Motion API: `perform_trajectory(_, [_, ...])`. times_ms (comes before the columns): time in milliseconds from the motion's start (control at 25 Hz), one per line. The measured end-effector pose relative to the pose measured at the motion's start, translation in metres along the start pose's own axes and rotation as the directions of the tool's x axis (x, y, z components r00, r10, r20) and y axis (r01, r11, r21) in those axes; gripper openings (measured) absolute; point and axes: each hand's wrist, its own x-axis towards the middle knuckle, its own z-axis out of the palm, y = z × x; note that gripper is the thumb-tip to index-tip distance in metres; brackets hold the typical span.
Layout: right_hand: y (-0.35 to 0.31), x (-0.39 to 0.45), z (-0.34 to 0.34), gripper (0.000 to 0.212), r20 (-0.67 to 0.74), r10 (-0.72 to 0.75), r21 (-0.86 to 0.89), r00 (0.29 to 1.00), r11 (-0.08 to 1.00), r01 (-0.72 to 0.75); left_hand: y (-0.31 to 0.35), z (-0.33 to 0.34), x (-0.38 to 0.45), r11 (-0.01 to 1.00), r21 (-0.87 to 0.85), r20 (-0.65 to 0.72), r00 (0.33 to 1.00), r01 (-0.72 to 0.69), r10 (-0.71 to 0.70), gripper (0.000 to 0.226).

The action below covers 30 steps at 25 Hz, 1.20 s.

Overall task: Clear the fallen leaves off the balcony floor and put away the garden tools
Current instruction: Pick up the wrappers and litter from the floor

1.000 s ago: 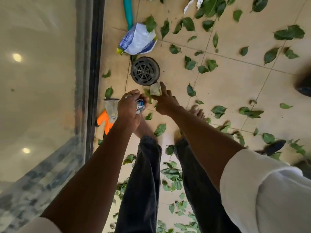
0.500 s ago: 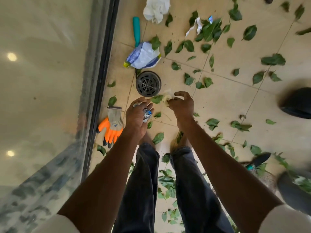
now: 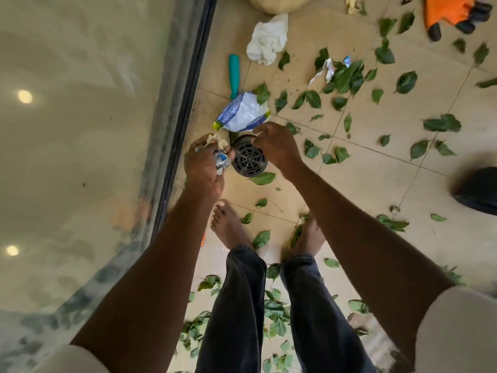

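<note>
Left hand [image 3: 204, 165] is clutching crumpled scraps [image 3: 222, 160], freeing the right hand [image 3: 277, 146], fingers curled, reaching the wrapper [image 3: 243, 113] at twelve o'clock.

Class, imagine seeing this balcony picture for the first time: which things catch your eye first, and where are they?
Green leaves lie scattered all over the tiled floor. At the centre, the left hand grips crumpled wrappers while the right hand reaches beside a round black drain cover. An orange glove lies at the top right.
</note>
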Motion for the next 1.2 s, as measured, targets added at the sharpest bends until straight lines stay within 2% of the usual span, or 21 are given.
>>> perform_trajectory(40, [0.0,0.014,0.008,0.032,-0.006,-0.055,-0.174,0.998,0.983,0.053,0.008,0.0,0.005,0.999,0.034,-0.003,1.0,-0.006,0.006,0.022])
perform_trajectory(80, [0.0,0.027,0.018,0.042,0.058,-0.102,-0.327,0.993,0.938,0.115,0.014,0.0,0.011,0.998,0.064,0.014,1.0,-0.015,0.014,0.022])
perform_trajectory(120, [-0.002,0.037,0.026,0.051,0.16,-0.12,-0.465,0.98,0.866,0.182,0.019,0.001,0.015,0.995,0.094,0.037,0.999,-0.024,0.02,0.023])
perform_trajectory(200, [-0.01,0.052,0.04,0.061,0.326,-0.132,-0.691,0.936,0.642,0.331,0.026,0.003,0.024,0.99,0.139,0.069,0.997,-0.034,0.025,0.023])
perform_trajectory(240, [-0.015,0.058,0.047,0.059,0.368,-0.146,-0.754,0.918,0.531,0.387,0.027,0.003,0.028,0.987,0.156,0.075,0.997,-0.037,0.026,0.02])
perform_trajectory(320, [-0.025,0.065,0.061,0.044,0.419,-0.18,-0.796,0.89,0.399,0.456,0.027,0.002,0.034,0.987,0.16,0.068,0.998,-0.025,0.014,0.013])
perform_trajectory(400, [-0.028,0.071,0.073,0.039,0.44,-0.132,-0.809,0.888,0.372,0.455,0.025,-0.002,0.038,0.985,0.173,0.057,0.998,-0.008,-0.002,0.012])
perform_trajectory(520, [-0.018,0.077,0.079,0.056,0.405,-0.033,-0.823,0.914,0.422,0.38,0.022,-0.008,0.042,0.979,0.205,0.076,0.997,0.003,-0.019,0.01])
perform_trajectory(600, [-0.014,0.072,0.069,0.063,0.312,-0.159,-0.702,0.937,0.626,0.34,0.024,-0.009,0.041,0.978,0.207,0.088,0.996,-0.006,-0.012,0.011])
perform_trajectory(680, [-0.014,0.057,0.053,0.056,0.066,-0.313,-0.47,0.947,0.828,0.306,0.026,-0.01,0.037,0.978,0.207,0.075,0.997,0.003,-0.019,0.011])
perform_trajectory(720, [-0.016,0.049,0.043,0.048,-0.064,-0.321,-0.368,0.945,0.888,0.276,0.027,-0.01,0.034,0.978,0.208,0.065,0.998,0.009,-0.023,0.013])
perform_trajectory(800, [-0.016,0.036,0.021,0.031,-0.298,-0.195,-0.188,0.935,0.972,0.143,0.03,-0.005,0.022,0.981,0.196,0.055,0.998,0.013,-0.024,0.016])
perform_trajectory(880, [-0.02,0.031,-0.002,0.024,-0.423,0.072,0.132,0.903,0.991,-0.017,0.03,0.006,0.008,0.984,0.18,0.042,0.999,0.016,-0.024,0.013])
perform_trajectory(920, [-0.027,0.027,-0.015,0.023,-0.369,0.243,0.405,0.897,0.911,-0.08,0.029,0.012,-0.002,0.982,0.185,0.036,0.999,0.027,-0.034,0.009])
perform_trajectory(960, [-0.034,0.022,-0.027,0.022,-0.23,0.356,0.658,0.906,0.743,-0.126,0.027,0.019,-0.011,0.978,0.204,0.035,0.997,0.053,-0.062,0.009])
perform_trajectory(1000, [-0.04,0.013,-0.037,0.019,-0.035,0.381,0.809,0.924,0.553,-0.198,0.025,0.026,-0.017,0.969,0.235,0.05,0.994,0.08,-0.094,0.017])
perform_trajectory(1040, [-0.044,0.004,-0.045,0.015,0.108,0.351,0.872,0.93,0.416,-0.258,0.022,0.032,-0.02,0.959,0.266,0.073,0.99,0.101,-0.124,0.028])
perform_trajectory(1080, [-0.047,-0.005,-0.052,0.014,0.186,0.307,0.884,0.933,0.362,-0.296,0.022,0.039,-0.026,0.948,0.296,0.085,0.985,0.116,-0.147,0.037])
perform_trajectory(1160, [-0.054,-0.02,-0.061,0.01,0.298,0.188,0.874,0.936,0.341,-0.346,0.024,0.055,-0.033,0.936,0.329,0.062,0.986,0.123,-0.152,0.046])
perform_trajectory(1200, [-0.056,-0.019,-0.065,0.011,0.338,0.207,0.869,0.918,0.305,-0.389,0.023,0.064,-0.035,0.929,0.347,0.042,0.987,0.129,-0.153,0.045])
